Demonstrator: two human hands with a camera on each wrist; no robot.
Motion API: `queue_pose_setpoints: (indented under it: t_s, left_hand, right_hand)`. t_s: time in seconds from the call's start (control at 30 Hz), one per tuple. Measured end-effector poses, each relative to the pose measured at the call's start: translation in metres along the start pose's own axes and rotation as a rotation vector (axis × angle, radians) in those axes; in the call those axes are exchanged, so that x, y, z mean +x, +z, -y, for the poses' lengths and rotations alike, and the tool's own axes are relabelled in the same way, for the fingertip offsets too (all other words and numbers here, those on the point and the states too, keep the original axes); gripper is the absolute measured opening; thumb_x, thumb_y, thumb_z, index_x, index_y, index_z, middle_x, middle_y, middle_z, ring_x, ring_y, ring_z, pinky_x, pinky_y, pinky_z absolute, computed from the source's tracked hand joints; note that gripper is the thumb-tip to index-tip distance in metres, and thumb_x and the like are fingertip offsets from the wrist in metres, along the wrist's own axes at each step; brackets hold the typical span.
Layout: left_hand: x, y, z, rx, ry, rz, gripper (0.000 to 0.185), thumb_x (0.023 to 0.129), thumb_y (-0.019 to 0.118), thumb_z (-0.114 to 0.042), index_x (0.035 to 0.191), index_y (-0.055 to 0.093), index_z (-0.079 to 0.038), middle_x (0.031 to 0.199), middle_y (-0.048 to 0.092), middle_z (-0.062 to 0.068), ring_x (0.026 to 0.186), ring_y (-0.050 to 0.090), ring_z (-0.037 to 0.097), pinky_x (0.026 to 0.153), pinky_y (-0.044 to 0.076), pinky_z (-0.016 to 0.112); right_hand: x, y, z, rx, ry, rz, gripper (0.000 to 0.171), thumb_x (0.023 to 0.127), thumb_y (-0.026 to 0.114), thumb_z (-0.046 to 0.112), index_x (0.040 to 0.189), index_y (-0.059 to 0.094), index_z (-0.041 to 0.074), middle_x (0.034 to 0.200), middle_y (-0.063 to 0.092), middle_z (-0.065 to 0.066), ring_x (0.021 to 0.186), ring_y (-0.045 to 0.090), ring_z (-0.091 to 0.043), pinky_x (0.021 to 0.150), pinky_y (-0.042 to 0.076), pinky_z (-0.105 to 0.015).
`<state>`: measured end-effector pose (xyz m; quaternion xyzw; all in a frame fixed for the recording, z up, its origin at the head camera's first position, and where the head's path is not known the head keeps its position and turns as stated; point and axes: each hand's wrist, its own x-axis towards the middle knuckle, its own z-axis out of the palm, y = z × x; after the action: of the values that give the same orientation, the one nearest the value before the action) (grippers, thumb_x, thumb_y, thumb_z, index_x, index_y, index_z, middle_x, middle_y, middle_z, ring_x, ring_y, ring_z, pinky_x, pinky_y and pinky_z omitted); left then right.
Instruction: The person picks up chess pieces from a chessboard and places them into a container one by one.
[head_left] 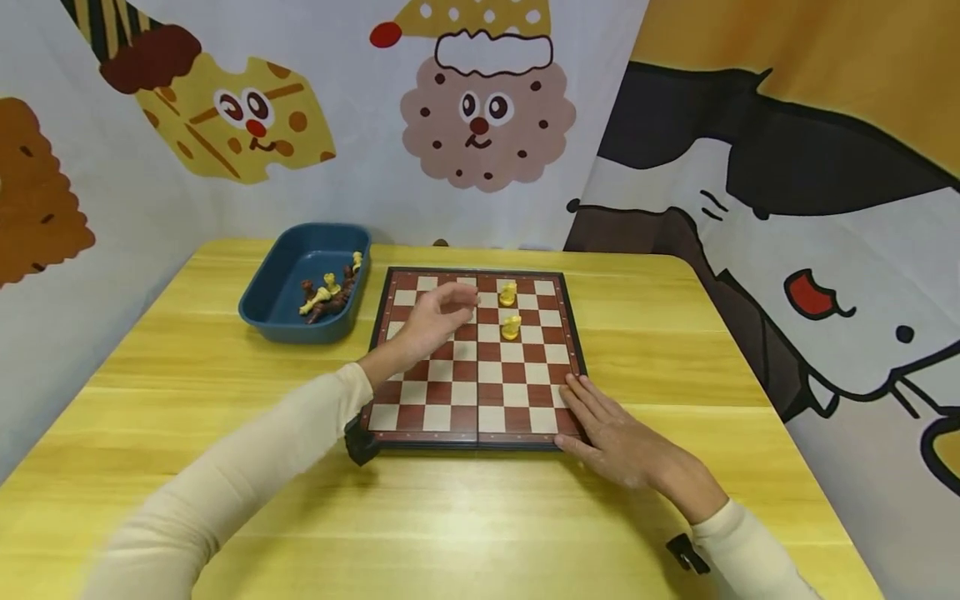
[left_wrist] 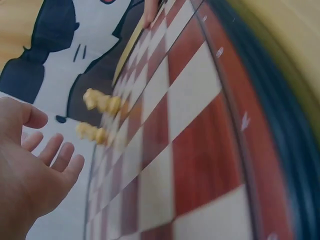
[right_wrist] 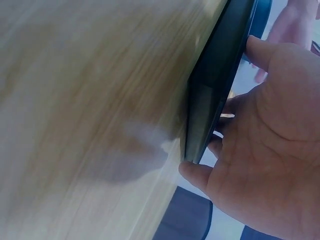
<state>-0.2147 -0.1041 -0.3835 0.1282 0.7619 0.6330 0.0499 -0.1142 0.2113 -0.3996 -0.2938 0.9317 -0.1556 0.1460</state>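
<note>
Left hand [head_left: 435,318]: hovers over the chessboard [head_left: 450,392], fingers loosely spread, holding nothing.
Right hand [head_left: 622,442]: flat, fingers straight, pressing the board's near right corner.

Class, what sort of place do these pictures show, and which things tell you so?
Probably a staged tabletop play corner: a yellow wooden table holds a chessboard and a blue tray, with cartoon cloth backdrops behind.

The table [head_left: 675,333] top is yellow wood-grain laminate with a smooth, lightly glossy finish. The chessboard [head_left: 480,392] has a smooth printed playing surface of red-brown and cream squares; its frame looks like dark, matt plastic. The two yellow chess pieces [head_left: 510,312] near the board's far edge appear to be moulded plastic. The blue tray [head_left: 270,300] at the table's far left corner is matt plastic. The backdrop is printed cloth. Both sleeves are soft cream knit.
</note>
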Motion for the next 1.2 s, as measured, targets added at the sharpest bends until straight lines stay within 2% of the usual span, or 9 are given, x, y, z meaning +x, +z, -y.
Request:
queue_pose_setpoints:
  t_s: [0.1,0.2,0.37,0.6,0.83,1.0,1.2]
  left_hand:
    - [0.003,0.012,0.007,-0.014,-0.039,0.022,0.041,0.103,0.058,-0.003,0.143,0.053,-0.002,0.139,0.056,0.021,0.126,0.054,0.033,0.101,0.049,0.044]
    - [0.004,0.024,0.013,0.002,-0.064,0.073,0.048,0.101,0.059,-0.001,0.147,0.048,0.001,0.142,0.054,0.021,0.129,0.052,0.034,0.102,0.049,0.042]
    - [0.013,0.037,0.016,0.060,-0.052,0.118,0.053,0.098,0.062,0.000,0.148,0.046,0.004,0.144,0.052,0.020,0.130,0.050,0.034,0.103,0.048,0.042]
    - [0.029,0.043,0.013,0.064,-0.068,0.084,0.036,0.101,0.066,-0.008,0.134,0.062,0.005,0.127,0.065,0.013,0.115,0.061,0.025,0.093,0.053,0.031]
    - [0.037,0.047,0.014,0.083,-0.105,0.062,0.032,0.099,0.070,-0.011,0.129,0.068,0.000,0.125,0.065,0.009,0.110,0.062,0.021,0.083,0.056,0.029]
    - [0.041,0.053,0.016,0.124,-0.106,0.027,0.030,0.098,0.071,-0.011,0.126,0.071,-0.001,0.122,0.066,0.009,0.105,0.063,0.020,0.077,0.056,0.028]
    - [0.038,0.055,0.021,0.180,-0.101,0.003,0.028,0.096,0.073,-0.010,0.123,0.074,-0.002,0.119,0.069,0.007,0.105,0.063,0.018,0.080,0.056,0.028]
  right_hand:
    - [0.001,0.000,-0.002,-0.001,-0.001,0.003,0.080,0.107,0.042,0.054,0.161,0.019,0.000,0.168,0.009,-0.017,0.153,0.004,-0.036,0.117,0.017,-0.061]
    - [0.001,0.002,-0.002,-0.012,0.008,0.028,0.081,0.107,0.040,0.057,0.162,0.018,0.001,0.169,0.008,-0.016,0.154,0.002,-0.034,0.119,0.016,-0.059]
    - [0.000,0.003,0.001,-0.012,0.014,0.033,0.081,0.107,0.040,0.057,0.162,0.018,0.001,0.169,0.008,-0.016,0.154,0.003,-0.034,0.119,0.016,-0.059]
    - [0.000,-0.003,0.004,-0.015,0.030,0.031,0.081,0.107,0.040,0.055,0.162,0.016,0.001,0.168,0.007,-0.016,0.153,0.003,-0.035,0.119,0.015,-0.057]
    - [0.006,-0.001,-0.003,-0.021,0.022,0.020,0.082,0.107,0.038,0.058,0.163,0.015,0.003,0.169,0.005,-0.015,0.154,0.001,-0.033,0.120,0.015,-0.057]
    - [0.005,0.000,-0.004,-0.023,0.013,-0.004,0.081,0.107,0.039,0.056,0.162,0.017,0.001,0.168,0.007,-0.017,0.154,0.003,-0.035,0.119,0.016,-0.059]
    - [0.001,-0.001,0.001,0.023,0.004,0.001,0.080,0.107,0.043,0.052,0.162,0.018,0.000,0.168,0.009,-0.019,0.153,0.005,-0.038,0.116,0.018,-0.064]
